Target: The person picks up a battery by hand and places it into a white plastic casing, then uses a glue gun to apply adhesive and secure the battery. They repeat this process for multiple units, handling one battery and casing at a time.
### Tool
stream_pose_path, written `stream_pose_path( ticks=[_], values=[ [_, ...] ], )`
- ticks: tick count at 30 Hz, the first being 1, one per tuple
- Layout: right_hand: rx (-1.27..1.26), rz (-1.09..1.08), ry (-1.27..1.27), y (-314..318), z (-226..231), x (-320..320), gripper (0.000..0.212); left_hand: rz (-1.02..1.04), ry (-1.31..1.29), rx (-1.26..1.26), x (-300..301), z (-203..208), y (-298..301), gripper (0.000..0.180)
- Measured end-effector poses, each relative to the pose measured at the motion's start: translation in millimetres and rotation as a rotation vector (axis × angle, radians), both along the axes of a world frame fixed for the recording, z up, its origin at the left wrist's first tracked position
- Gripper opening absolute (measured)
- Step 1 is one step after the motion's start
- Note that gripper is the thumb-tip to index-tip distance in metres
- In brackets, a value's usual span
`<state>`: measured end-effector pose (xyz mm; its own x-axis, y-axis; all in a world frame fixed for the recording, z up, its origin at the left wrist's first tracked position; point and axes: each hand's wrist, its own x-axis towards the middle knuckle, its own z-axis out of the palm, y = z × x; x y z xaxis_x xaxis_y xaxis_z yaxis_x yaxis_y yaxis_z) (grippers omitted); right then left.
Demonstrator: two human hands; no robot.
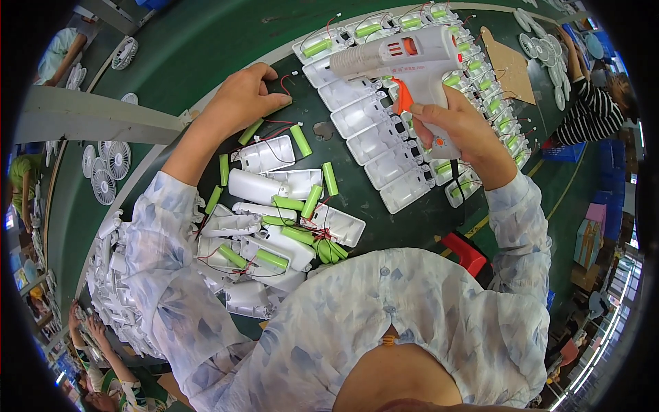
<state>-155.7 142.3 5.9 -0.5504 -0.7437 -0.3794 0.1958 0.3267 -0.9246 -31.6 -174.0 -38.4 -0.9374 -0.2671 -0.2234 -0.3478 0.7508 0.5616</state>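
Note:
My right hand (456,127) is wrapped round the handle of a white hot glue gun (405,55) with an orange trigger. The gun's nozzle points left, above rows of white plastic housings (371,117). Those in the far rows hold green cylindrical batteries (317,48); several nearer ones have none. At the left, my left hand (244,99) is closed in a pinch on a green battery, mostly hidden by the fingers, with a red wire and small white connector (294,73) beyond them. Closer to me lies a pile of loose housings (257,156) and wired batteries (301,140).
A red stand-like object (464,254) sits near the table's right edge. More white parts (113,288) are heaped at the left. A grey metal post (103,113) crosses the left side. White fan grilles (104,185) and a brown board (506,65) lie farther off. Other people work around.

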Motion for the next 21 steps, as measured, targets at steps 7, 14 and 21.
stream_pose_path(
  ticks=[7, 14, 21],
  values=[
    [0.01, 0.06, 0.023, 1, -1, 1, 0.025, -0.032, 0.049, -0.06, 2, -2, -1, 0.055],
    [0.029, 0.032, 0.014, 7, -6, -2, 0.028, -0.177, 0.117, -0.001, -2, -8, 6, 0.04],
    [-0.012, 0.006, -0.028, 8, -4, 1, 0.027, -0.368, 0.261, -0.118, -7, -10, 6, 0.013]
  ],
)
